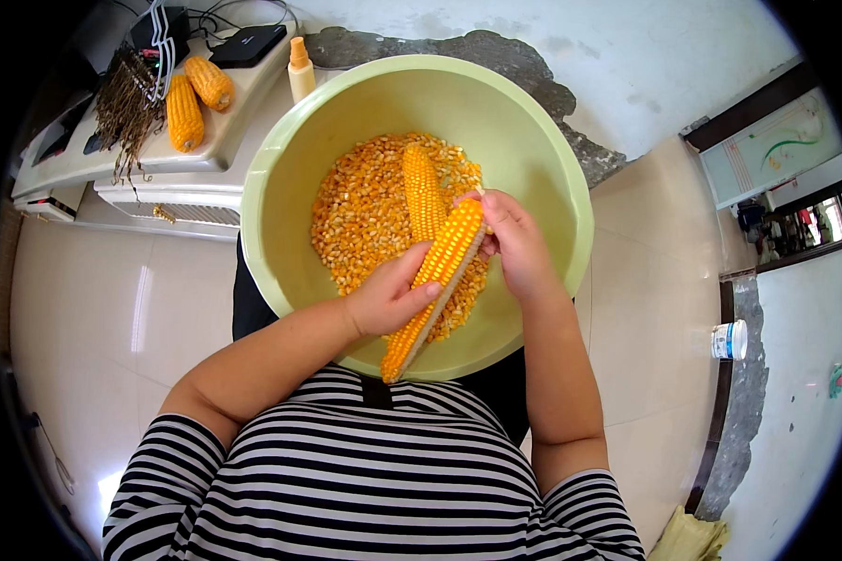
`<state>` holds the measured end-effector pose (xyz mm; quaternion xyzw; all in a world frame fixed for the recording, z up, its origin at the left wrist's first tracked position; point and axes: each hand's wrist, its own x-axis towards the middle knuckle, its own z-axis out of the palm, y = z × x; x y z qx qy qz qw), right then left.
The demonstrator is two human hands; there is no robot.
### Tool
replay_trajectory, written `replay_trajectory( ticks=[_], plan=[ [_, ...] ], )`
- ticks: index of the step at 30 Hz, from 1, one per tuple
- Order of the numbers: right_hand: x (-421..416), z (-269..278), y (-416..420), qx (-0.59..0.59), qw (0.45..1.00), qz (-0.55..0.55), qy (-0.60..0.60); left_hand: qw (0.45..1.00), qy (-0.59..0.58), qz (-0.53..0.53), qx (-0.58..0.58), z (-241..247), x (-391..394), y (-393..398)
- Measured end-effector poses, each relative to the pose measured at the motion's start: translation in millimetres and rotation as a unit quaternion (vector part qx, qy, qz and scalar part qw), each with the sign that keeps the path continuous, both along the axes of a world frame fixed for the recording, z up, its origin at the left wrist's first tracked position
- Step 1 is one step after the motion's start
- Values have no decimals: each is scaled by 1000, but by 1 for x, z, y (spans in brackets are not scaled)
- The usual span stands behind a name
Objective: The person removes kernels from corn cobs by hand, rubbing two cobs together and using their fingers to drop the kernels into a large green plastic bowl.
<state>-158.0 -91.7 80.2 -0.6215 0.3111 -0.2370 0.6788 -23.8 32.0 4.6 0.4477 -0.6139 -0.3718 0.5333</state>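
Note:
My left hand [393, 291] grips an ear of dried corn [438, 270] around its middle, tilted over a large pale green plastic basin [533, 140]. Along the ear's right side a strip of bare cob shows where kernels are gone. At the ear's upper end is my right hand [512, 238], its thumb and fingers pressed against the tip. Loose corn kernels [358, 210] lie heaped in the basin. A second ear of corn [422, 186] rests on the heap, just behind the held one.
On a cabinet [214, 144] at the left lie two more corn ears [184, 116], a bundle of dried plants [123, 98] and a black box [249, 45] with cables. A bottle with an orange cap [300, 70] stands beside the basin. A white tub [730, 340] is at the right wall.

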Motion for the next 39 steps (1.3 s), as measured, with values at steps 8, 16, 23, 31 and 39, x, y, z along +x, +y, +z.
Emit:
replay_trajectory(
  ticks=[8, 16, 23, 31, 39],
  plan=[
    [0, -2, -3, -47, 999, -4, 8, 1000, -21, 4, -7, -1, -1, 1],
    [1, -1, -5, -67, 997, -21, 23, 998, -46, 18, 30, 3, -2, 1],
    [9, 1, -2, -46, 997, -59, 15, 998, -48, 33, 18, 1, -3, 1],
    [9, -13, -4, 19, 995, -93, 23, 994, -87, 29, 50, 3, -4, 0],
    [8, -46, -4, -31, 997, -70, -33, 993, -87, 55, 65, 2, -4, -1]
  ],
)
